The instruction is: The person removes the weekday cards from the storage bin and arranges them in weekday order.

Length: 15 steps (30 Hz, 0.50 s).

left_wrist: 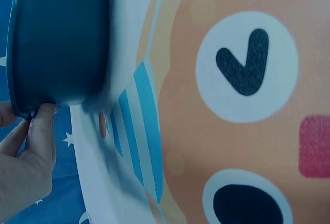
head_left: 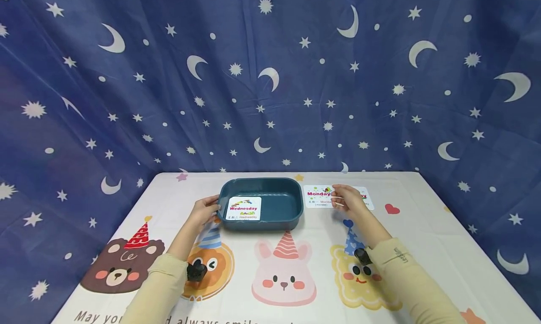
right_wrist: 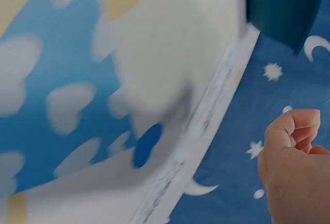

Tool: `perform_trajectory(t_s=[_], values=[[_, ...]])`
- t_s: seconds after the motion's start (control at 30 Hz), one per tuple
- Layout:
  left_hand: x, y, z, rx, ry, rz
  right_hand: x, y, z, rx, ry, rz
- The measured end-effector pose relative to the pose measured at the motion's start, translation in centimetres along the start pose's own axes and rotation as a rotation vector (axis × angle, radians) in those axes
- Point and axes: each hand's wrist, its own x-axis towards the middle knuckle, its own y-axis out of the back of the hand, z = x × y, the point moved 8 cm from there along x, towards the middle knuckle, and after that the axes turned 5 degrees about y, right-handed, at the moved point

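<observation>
A dark teal rectangular bin [head_left: 264,225] is near the table's back edge. My left hand [head_left: 204,212] pinches its left rim, with thumb and fingers on either side of the wall in the left wrist view. Inside the bin, at its left end, is a white card [head_left: 243,203] printed "Wednesday". Right of the bin lies a white "Monday" card [head_left: 316,201], and beside it a second card [head_left: 367,201] whose print is mostly hidden behind my hand. Over these two cards is my right hand [head_left: 347,199], its fingers loosely bent and nothing showing in them.
The white tablecloth [head_left: 236,310] carries printed cartoon animals, party hats and lettering. Behind the table hangs a dark blue curtain [head_left: 296,141] with moons and stars, right up to the back edge.
</observation>
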Motion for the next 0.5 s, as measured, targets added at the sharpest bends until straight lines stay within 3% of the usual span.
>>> perform_trajectory(t_s=[0.2, 0.5], values=[[0.0, 0.1, -0.1, -0.008, -0.001, 0.002, -0.8, -2.7, -0.8, -0.039, 0.035, -0.078], [0.0, 0.0, -0.1, -0.016, -0.003, 0.000, -1.8, -6.0, -1.9, 0.001, 0.058, -0.187]])
